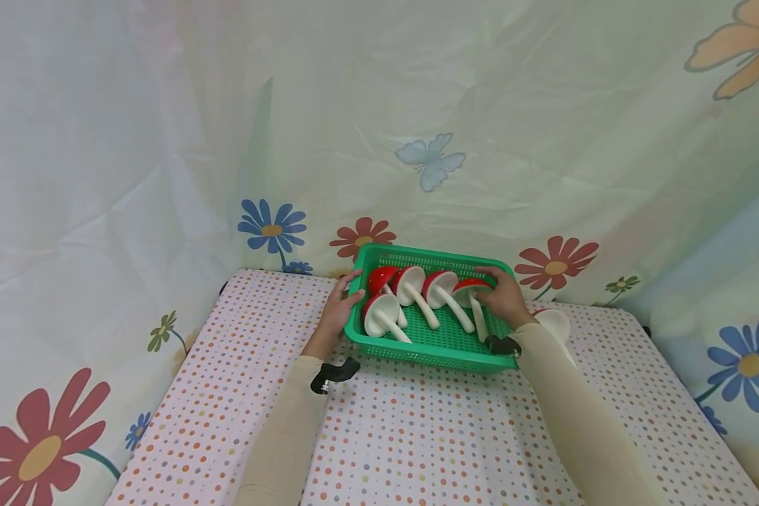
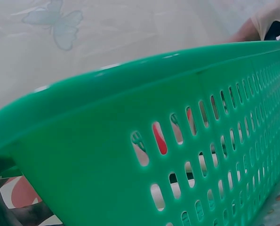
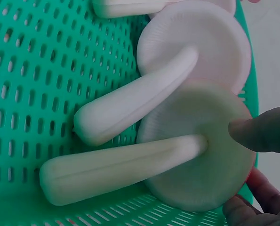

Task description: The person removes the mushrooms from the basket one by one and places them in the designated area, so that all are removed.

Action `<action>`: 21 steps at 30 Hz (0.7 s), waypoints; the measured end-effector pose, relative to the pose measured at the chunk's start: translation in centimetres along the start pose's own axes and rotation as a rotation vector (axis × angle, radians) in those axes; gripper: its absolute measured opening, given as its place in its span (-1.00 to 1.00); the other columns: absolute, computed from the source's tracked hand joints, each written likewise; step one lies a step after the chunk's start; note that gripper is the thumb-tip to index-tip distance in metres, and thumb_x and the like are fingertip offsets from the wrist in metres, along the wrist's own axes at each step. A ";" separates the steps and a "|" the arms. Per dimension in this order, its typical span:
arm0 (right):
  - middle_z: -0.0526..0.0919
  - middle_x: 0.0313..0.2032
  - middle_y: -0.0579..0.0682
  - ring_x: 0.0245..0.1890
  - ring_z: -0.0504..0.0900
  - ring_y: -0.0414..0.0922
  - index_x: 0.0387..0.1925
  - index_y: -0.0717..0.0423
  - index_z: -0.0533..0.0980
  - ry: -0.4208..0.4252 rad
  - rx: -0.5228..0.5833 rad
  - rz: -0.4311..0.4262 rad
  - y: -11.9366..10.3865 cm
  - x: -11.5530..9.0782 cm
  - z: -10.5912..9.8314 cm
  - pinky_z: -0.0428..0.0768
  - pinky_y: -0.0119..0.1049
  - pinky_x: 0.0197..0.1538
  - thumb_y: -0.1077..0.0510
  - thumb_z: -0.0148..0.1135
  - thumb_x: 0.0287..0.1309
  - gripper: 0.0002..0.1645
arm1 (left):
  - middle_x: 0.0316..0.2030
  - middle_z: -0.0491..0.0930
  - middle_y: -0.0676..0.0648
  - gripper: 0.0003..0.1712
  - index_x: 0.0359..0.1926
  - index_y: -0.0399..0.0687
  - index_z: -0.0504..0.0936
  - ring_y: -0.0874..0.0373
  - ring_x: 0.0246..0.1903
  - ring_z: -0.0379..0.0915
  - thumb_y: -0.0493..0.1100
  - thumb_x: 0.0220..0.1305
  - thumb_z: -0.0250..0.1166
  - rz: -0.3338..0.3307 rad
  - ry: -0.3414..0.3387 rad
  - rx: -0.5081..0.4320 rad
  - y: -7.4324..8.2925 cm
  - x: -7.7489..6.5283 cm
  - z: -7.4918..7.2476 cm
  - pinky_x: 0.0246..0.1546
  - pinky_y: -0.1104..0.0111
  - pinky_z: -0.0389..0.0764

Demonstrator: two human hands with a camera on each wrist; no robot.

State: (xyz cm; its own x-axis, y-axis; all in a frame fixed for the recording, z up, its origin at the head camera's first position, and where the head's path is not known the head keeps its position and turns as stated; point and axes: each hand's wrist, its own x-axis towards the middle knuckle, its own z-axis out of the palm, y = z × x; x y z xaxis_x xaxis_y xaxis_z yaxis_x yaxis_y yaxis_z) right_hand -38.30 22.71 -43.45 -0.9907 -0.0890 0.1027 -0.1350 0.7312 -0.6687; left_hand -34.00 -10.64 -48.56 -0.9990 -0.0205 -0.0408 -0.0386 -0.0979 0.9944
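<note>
A green plastic basket (image 1: 405, 348) sits near the table's back edge. Inside lie several toy mushrooms with red caps and white stalks, among them a front-left mushroom (image 1: 382, 315) and a middle mushroom (image 1: 443, 289). At the basket's left end, my left hand (image 1: 338, 309) grips the rim; its fingers (image 2: 29, 214) show below the rim in the left wrist view. My right hand (image 1: 504, 299) pinches the cap of the rightmost toy mushroom (image 3: 121, 169), thumb on the pale underside and fingers around the red edge. This mushroom's stalk points toward the basket's front wall.
Outside the basket, another mushroom (image 1: 554, 323) lies to the right, partly hidden by my right forearm. A dotted cloth covers the table (image 1: 405, 436). Behind hangs a printed curtain (image 1: 329, 154) with flowers and butterflies, close to the basket's back.
</note>
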 end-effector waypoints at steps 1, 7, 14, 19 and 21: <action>0.30 0.36 0.33 -0.12 0.53 0.13 0.39 0.15 0.32 0.000 -0.010 0.008 0.0 0.0 0.0 0.58 -0.10 -0.19 0.33 0.19 0.22 -0.32 | 0.44 0.23 -0.09 -0.47 0.39 0.28 0.38 -0.11 0.37 0.24 -0.12 0.45 0.15 -0.002 0.002 0.004 0.0 0.0 0.0 0.32 -0.09 0.35; 0.27 0.36 0.39 0.28 0.34 0.31 0.38 0.23 0.30 -0.014 -0.019 0.036 0.1 0.0 0.0 0.49 0.18 0.21 0.38 0.15 0.22 -0.33 | 0.44 0.23 -0.07 -0.48 0.37 0.32 0.39 -0.11 0.37 0.23 -0.11 0.45 0.15 0.001 0.008 0.010 0.0 -0.1 0.1 0.33 -0.10 0.33; 0.34 0.31 0.37 0.33 0.33 0.30 0.35 0.22 0.34 -0.012 0.007 0.053 0.4 0.1 0.2 0.50 0.18 0.21 0.39 0.18 0.22 -0.36 | 0.44 0.22 -0.07 -0.48 0.38 0.31 0.39 -0.10 0.37 0.23 -0.14 0.46 0.14 0.002 -0.004 -0.001 0.0 0.1 0.1 0.34 -0.07 0.32; 0.37 0.31 0.37 0.32 0.34 0.29 0.34 0.22 0.35 -0.035 0.028 0.051 0.5 0.1 0.3 0.51 0.17 0.20 0.39 0.17 0.24 -0.38 | 0.44 0.21 -0.11 -0.45 0.42 0.22 0.34 -0.12 0.37 0.22 -0.18 0.47 0.11 0.009 -0.029 -0.019 0.0 0.2 -0.1 0.35 -0.07 0.31; 0.37 0.30 0.38 0.31 0.35 0.29 0.34 0.22 0.35 -0.045 0.026 0.044 0.6 0.1 0.4 0.51 0.17 0.20 0.39 0.17 0.24 -0.38 | 0.44 0.21 -0.12 -0.45 0.42 0.21 0.34 -0.13 0.37 0.22 -0.18 0.47 0.12 0.007 -0.030 -0.021 0.0 0.2 -0.1 0.35 -0.07 0.31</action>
State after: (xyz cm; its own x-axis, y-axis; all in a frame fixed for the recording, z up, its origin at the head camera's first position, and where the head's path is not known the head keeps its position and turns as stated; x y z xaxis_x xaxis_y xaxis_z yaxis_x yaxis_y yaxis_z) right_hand -38.49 22.88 -44.09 -0.9953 -0.0879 0.0400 -0.0911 0.7170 -0.6911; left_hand -34.22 -10.71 -48.54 -0.9995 0.0083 -0.0304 -0.0311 -0.1185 0.9925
